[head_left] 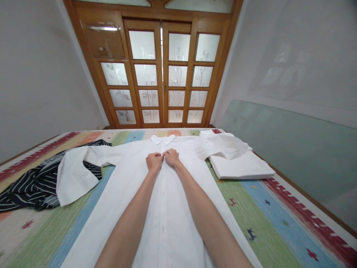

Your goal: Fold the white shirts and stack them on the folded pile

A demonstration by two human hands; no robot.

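Note:
A long white shirt (139, 186) lies spread flat, front side up, its collar (163, 139) at the far end and its sleeves out to both sides. My left hand (154, 162) and my right hand (171, 156) meet at the front placket, a little below the collar. Both hands are closed, their fingers pinching the shirt's placket edges from either side. Any button between the fingertips is hidden. Further down, the placket runs toward me between my forearms, with small marks along it.
A black-and-white striped garment (30, 182) lies crumpled at the left, partly under the left sleeve. Folded white cloth (240, 166) sits at the right, under the right sleeve. The colourful patterned bedcover (267, 223) lies beneath. A greenish headboard-like panel (290, 145) stands right; wooden glazed doors (164, 74) are beyond.

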